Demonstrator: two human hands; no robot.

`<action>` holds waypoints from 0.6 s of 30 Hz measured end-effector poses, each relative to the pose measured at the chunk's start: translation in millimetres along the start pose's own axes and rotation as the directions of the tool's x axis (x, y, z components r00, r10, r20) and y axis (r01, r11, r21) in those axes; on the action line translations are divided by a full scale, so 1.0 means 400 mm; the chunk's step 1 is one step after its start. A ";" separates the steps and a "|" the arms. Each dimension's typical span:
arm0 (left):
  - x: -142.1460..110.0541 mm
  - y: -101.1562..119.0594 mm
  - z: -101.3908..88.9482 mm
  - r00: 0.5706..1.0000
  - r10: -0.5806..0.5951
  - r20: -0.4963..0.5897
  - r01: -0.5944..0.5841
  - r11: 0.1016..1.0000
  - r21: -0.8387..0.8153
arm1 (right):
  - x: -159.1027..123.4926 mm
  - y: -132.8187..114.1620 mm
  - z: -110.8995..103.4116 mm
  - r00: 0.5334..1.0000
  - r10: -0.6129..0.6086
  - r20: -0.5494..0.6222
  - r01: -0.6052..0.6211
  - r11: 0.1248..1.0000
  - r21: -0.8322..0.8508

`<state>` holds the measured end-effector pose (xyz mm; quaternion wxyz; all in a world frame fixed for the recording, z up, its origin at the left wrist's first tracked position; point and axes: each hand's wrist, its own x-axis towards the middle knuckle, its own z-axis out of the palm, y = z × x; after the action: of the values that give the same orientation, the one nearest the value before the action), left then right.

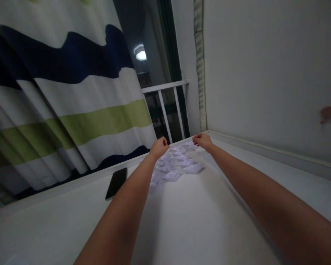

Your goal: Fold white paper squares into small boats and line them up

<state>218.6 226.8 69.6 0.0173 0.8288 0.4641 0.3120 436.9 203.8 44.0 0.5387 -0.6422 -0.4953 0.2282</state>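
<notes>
Lying heaped on the white counter [209, 213], folded paper pieces [176, 163] spread between the two hands. The left hand [158, 148] curls its fingers [164, 142] narrow at the heap's left edge; the right hand [203, 141] curls likewise at its far corner. Whether either pinches paper, I cannot tell. A black smartphone [116, 183] lies left of the left forearm, near a striped curtain [71, 99].

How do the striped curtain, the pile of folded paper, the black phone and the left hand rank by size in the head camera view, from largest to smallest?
1. Striped curtain
2. Pile of folded white paper
3. Black phone and left hand: these look about alike, so I do not rank them.
</notes>
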 end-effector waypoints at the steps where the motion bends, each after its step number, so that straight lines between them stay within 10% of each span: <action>1: -0.015 -0.006 -0.014 1.000 -0.010 -0.012 0.010 1.000 -0.003 | -0.017 -0.016 0.006 1.000 0.001 0.009 -0.001 1.000 0.014; 18: -0.404 -0.173 -0.296 0.945 -0.256 -0.202 0.248 0.967 -0.067 | -0.316 -0.252 0.217 0.971 -0.108 0.216 0.072 0.983 0.167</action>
<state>42.4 109.0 61.9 0.0251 0.7248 0.5590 0.4019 274.7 125.6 78.8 0.5384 -0.5446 -0.5619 0.3128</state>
